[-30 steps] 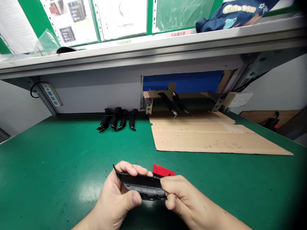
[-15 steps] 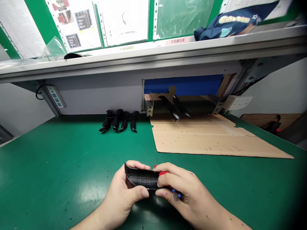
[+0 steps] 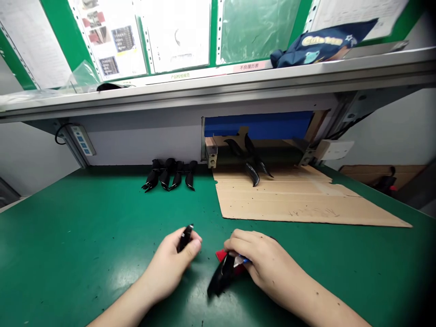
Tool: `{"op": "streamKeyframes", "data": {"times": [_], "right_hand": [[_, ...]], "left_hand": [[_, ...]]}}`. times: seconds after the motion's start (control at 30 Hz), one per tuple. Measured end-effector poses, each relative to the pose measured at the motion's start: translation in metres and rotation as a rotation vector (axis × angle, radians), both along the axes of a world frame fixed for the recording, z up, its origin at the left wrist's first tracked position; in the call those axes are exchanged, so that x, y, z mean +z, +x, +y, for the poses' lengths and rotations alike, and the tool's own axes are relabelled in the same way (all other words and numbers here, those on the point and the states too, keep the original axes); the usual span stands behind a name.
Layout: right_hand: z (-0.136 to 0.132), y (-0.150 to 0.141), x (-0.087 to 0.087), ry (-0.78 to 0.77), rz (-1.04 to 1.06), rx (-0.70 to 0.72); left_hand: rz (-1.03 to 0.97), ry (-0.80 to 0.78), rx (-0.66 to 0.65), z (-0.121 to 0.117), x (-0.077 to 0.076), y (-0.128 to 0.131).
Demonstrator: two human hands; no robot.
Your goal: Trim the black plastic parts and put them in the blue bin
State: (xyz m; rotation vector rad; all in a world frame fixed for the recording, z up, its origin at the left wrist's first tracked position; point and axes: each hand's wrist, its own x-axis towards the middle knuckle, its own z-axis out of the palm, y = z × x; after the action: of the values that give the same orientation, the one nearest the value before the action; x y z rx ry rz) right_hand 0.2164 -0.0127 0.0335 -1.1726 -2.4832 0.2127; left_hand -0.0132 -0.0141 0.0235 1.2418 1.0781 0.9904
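Observation:
My left hand (image 3: 175, 259) is closed round a glossy black plastic piece (image 3: 185, 238), whose narrow end sticks up between thumb and fingers. Just to the right, my right hand (image 3: 257, 254) grips a curved black plastic part (image 3: 220, 277) that tilts down to the left, blurred by motion. The same hand also has a red item (image 3: 221, 255), perhaps cloth, and a small clear and blue tool (image 3: 241, 260) against the palm; its kind is unclear. A gap separates the two hands, both above the green tabletop (image 3: 112, 236).
Several black curved parts (image 3: 168, 175) lie in a row at the table's back. More black parts (image 3: 252, 175) rest at an opening under a blue panel (image 3: 259, 126), partly on flat cardboard (image 3: 272, 204). A shelf (image 3: 170, 97) crosses above, holding a dark blue bag (image 3: 323, 45).
My hands have moved apart; before, both held a black part with its ribbed inside facing up. The right-hand part now points down. At the opening, a black part has come further onto the cardboard.

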Motion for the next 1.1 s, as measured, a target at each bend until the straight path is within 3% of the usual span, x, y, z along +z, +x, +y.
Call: {"op": "streamKeyframes", "data": {"times": [0.13, 0.2, 0.27, 0.37, 0.43, 0.5, 0.7, 1.1], "right_hand": [[-0.01, -0.009, 0.002, 0.079, 0.13, 0.13], [-0.014, -0.013, 0.001, 0.104, 0.213, 0.104], [-0.017, -0.014, 0.0, 0.119, 0.329, 0.019], [-0.019, -0.012, 0.0, 0.098, 0.434, -0.09], [-0.019, -0.011, 0.001, 0.089, 0.378, -0.107], [-0.02, -0.013, 0.0, 0.095, 0.285, -0.092], [-0.02, -0.022, -0.003, 0.195, 0.192, -0.079], [-0.02, -0.023, -0.002, 0.211, 0.105, -0.114]], "left_hand": [[-0.006, -0.026, -0.429, -0.009, 0.007, 0.005], [-0.076, -0.073, -0.549, -0.013, 0.009, 0.009], [-0.115, -0.07, -0.493, -0.014, 0.007, 0.012], [-0.222, -0.034, -0.227, -0.014, -0.002, 0.012], [-0.335, -0.031, -0.075, -0.013, -0.007, 0.01], [-0.433, -0.036, -0.009, -0.014, -0.009, 0.008], [-0.482, 0.021, -0.038, -0.018, -0.012, 0.006], [-0.468, -0.01, -0.065, -0.022, -0.014, 0.005]]}}
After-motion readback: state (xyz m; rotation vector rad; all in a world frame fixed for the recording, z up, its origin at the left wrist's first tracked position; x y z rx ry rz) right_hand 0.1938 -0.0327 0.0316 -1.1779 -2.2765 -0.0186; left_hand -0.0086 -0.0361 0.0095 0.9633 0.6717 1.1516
